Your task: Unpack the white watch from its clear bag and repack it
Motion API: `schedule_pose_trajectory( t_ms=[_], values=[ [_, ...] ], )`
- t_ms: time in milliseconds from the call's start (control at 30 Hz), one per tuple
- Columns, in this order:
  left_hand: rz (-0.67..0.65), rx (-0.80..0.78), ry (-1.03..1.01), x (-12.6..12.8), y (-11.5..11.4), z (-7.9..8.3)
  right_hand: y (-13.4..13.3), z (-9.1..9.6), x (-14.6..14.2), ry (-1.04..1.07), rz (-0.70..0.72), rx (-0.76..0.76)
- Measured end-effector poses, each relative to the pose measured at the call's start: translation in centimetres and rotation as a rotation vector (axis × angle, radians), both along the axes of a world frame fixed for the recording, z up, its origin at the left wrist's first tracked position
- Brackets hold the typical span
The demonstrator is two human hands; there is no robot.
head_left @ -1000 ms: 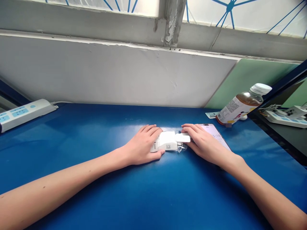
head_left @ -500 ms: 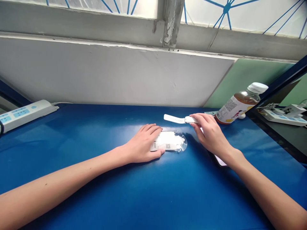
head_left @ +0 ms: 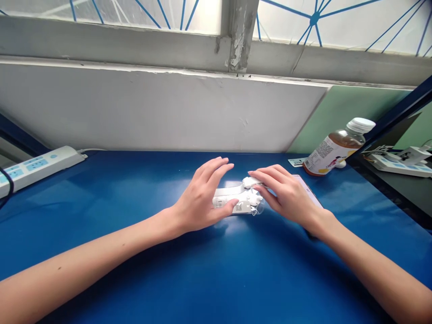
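Observation:
My right hand (head_left: 281, 191) pinches a white watch strap (head_left: 250, 182), whose free end reaches left over the package. Beneath the strap, a clear plastic package (head_left: 241, 206) with a white card and a printed code lies on the table. My left hand (head_left: 200, 195) is raised at the package's left end, its fingers spread and holding nothing. Whether its thumb touches the package I cannot tell. Partly hidden by my right hand and wrist is a phone (head_left: 308, 190) with a lit screen.
A tilted-looking drink bottle (head_left: 332, 150) with a white cap stands at the back right of the blue table (head_left: 216, 279), by a small card (head_left: 296, 162). A power strip (head_left: 37, 168) lies at the left edge, and another power strip (head_left: 398, 164) is at the far right.
My right hand has brought the watch strap left and down over the package. My left hand has lifted off the package, and its fingers have opened. More of the phone shows.

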State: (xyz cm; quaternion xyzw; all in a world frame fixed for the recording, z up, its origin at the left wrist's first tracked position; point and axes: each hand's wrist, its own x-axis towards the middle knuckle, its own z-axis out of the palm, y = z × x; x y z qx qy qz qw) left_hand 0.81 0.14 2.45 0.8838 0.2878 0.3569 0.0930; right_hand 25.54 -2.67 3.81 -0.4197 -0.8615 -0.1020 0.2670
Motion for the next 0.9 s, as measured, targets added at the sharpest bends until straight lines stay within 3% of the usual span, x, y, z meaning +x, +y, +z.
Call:
schedule_pose_trajectory(
  t_ms=[67,133,233,300,433,533,633,700,833,900],
  values=[
    [-0.006,0.032,-0.007,0.2,-0.1,0.3,0.4,1.0,-0.8,-0.009,0.067,0.026],
    [-0.022,-0.032,-0.010,0.2,-0.2,0.6,0.9,2.0,-1.7,0.019,0.111,0.085],
    [-0.095,-0.265,-0.026,0.1,-0.4,1.2,1.8,3.3,-3.0,0.121,0.093,0.141],
    [-0.167,-0.413,-0.082,0.1,-0.7,1.6,2.2,4.1,-3.9,0.255,0.099,0.079],
    [-0.276,-0.682,-0.319,0.6,-1.7,2.3,2.4,5.3,-5.3,0.754,0.146,-0.211],
    [-0.390,-1.029,-0.458,1.3,-2.2,2.5,2.5,5.1,-6.1,1.042,0.267,-0.534],
    [-0.475,-1.268,-0.462,1.9,-2.2,2.4,2.8,4.2,-6.6,1.137,0.294,-0.835],
    [-0.497,-1.350,-0.446,2.0,-2.1,2.3,3.1,3.5,-6.8,1.145,0.316,-0.998],
    [-0.566,-1.504,-0.445,2.0,-1.9,2.0,3.7,2.5,-6.8,1.198,0.489,-1.302],
    [-0.585,-1.585,-0.466,1.9,-1.8,1.8,3.9,2.3,-6.6,1.224,0.540,-1.394]
  ],
)
